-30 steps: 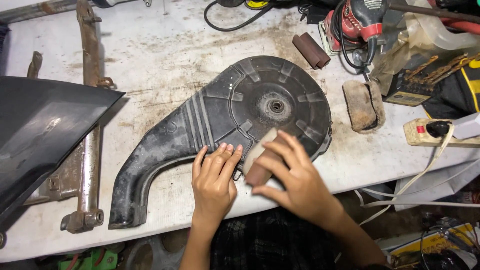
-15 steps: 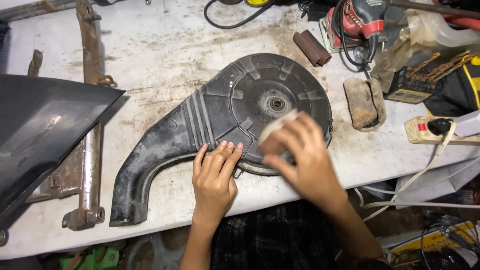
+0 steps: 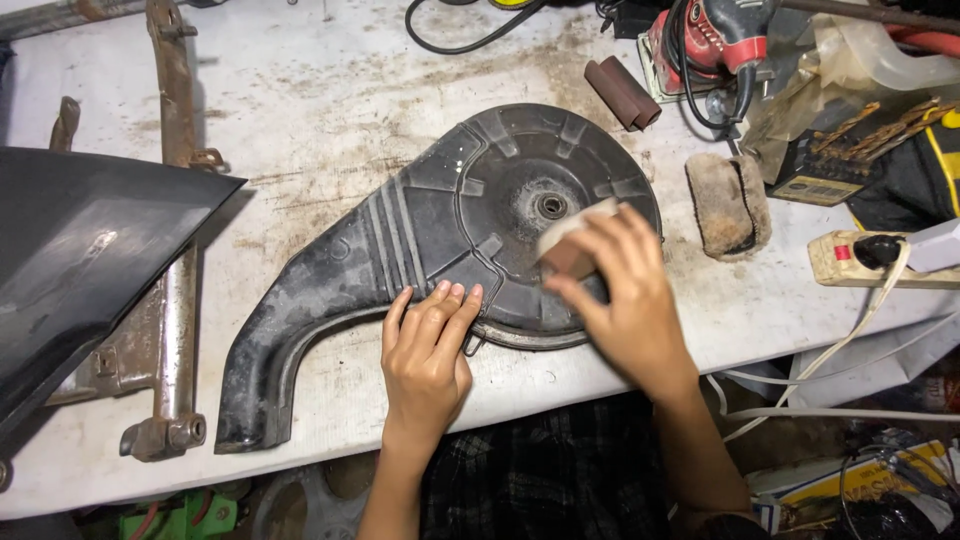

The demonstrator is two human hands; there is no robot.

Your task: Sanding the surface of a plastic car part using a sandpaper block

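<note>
Dusty ribbed plastic cover (image 3: 440, 230): left hand (image 3: 428, 345) flat, right hand (image 3: 620, 290) gripping sanding block (image 3: 570, 245)

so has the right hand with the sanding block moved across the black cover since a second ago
Yes. The right hand with the sanding block has slid up from the lower rim of the black cover toward its centre hub. The left hand stays put.

Stained white workbench (image 3: 330, 110), dusty black plastic cover (image 3: 440, 240) at centre, dark panel (image 3: 70, 250) at nine o'clock over rusty metal bars (image 3: 175, 150), brown sandpaper roll (image 3: 620, 92) and red power tool (image 3: 715, 40) at one o'clock, fuzzy pad (image 3: 728, 203) and power strip (image 3: 870, 260) at three o'clock.
</note>
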